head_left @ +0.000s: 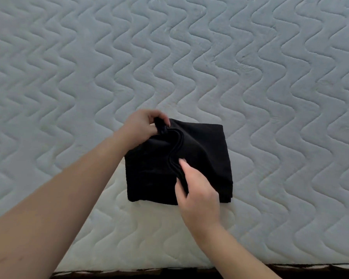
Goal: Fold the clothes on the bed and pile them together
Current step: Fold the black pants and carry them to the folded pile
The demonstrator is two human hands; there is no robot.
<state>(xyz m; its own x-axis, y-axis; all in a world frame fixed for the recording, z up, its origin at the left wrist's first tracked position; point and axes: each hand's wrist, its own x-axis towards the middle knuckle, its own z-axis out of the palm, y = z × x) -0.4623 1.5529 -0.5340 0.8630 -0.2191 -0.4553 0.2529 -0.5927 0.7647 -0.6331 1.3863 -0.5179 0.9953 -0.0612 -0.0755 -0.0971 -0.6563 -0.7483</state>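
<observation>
A black garment [206, 150] lies folded into a rough square on the quilted mattress [250, 67], near its front edge. A raised fold line runs down its middle. My left hand [141, 125] grips the bunched far end of that fold at the garment's top left corner. My right hand [195, 190] pinches the same fold near its lower end, thumb on the left side, fingers on top. The cloth under my right palm is hidden.
The pale mattress with wavy stitching fills the view on all sides of the garment. Its front edge [169, 268] runs along the bottom, with a dark strip below it. No other clothes are in view.
</observation>
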